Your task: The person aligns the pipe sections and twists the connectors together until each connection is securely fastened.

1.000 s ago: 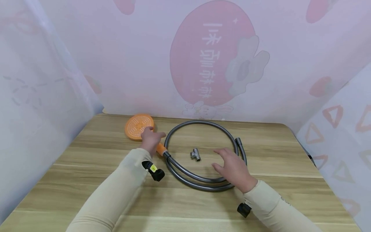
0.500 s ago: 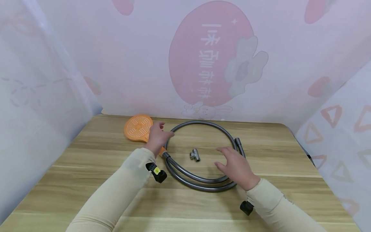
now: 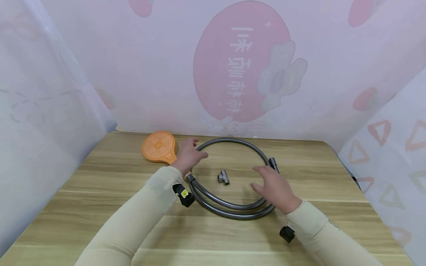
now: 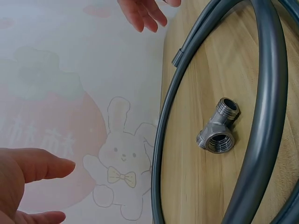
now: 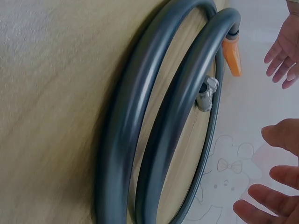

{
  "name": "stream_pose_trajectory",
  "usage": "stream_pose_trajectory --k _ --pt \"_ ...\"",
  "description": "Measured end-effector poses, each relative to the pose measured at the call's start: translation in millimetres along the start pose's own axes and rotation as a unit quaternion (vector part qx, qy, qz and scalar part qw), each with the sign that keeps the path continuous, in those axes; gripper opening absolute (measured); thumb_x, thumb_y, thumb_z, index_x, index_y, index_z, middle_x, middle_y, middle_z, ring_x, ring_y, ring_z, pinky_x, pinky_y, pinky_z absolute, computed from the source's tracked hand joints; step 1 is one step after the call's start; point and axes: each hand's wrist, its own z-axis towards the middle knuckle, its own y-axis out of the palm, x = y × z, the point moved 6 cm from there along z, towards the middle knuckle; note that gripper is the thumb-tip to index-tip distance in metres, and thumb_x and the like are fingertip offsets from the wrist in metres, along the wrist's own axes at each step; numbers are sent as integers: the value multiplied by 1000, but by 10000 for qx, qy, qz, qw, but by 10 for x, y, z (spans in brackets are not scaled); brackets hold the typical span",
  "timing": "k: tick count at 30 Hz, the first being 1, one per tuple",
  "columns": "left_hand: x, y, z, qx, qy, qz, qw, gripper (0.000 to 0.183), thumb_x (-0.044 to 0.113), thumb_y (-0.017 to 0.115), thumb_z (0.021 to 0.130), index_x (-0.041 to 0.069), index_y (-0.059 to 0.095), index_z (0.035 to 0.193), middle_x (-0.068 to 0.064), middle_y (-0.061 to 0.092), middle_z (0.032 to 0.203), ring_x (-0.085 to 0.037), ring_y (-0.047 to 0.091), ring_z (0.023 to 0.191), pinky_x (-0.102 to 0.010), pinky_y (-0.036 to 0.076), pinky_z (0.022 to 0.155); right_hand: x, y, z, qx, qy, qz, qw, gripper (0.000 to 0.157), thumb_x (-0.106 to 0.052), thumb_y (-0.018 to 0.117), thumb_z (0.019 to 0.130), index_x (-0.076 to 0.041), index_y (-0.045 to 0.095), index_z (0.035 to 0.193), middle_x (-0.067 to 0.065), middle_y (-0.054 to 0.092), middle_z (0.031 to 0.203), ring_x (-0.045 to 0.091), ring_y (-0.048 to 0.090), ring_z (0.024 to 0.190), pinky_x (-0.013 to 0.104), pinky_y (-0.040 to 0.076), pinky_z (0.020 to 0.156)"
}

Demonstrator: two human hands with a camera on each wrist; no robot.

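On the wooden table lies a coiled dark grey shower hose (image 3: 229,213), joined at its left to an orange shower head (image 3: 158,146). Inside the coil rests a small metal tee fitting (image 3: 223,177); its threaded ends show in the left wrist view. My left hand (image 3: 189,156) hovers over the shower head's handle, hiding part of it, fingers spread and holding nothing. Over the right side of the coil, my right hand (image 3: 274,186) hangs with parted fingers, also holding nothing. The hose's loose end (image 3: 273,162) lies just beyond that hand.
The wooden tabletop (image 3: 213,240) reaches back to a printed curtain (image 3: 159,66) with a pink strawberry and rabbit pattern. More curtain (image 3: 392,155) hangs along the right side. A small black camera sits on each wrist.
My left hand has moved right, away from the shower head's face and along its handle. My right hand has shifted slightly right. The hose, shower head and fitting stay put.
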Motion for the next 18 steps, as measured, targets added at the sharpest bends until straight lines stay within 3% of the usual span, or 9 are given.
stream_pose_trajectory --k 8,18 --pt "73 115 38 -337 196 82 9992 67 7 69 82 -2 38 141 -24 41 138 -37 45 121 -48 44 98 77 -21 36 -201 164 7 9997 54 -27 70 88 0 54 132 21 56 129 37 57 114 49 52 86" --pt "88 256 90 -590 28 -123 9982 68 4 70 82 -4 37 141 -23 40 142 -37 43 126 -48 42 102 183 -53 74 -279 335 -20 9990 55 -26 71 88 2 53 132 24 55 130 39 57 113 50 52 87"
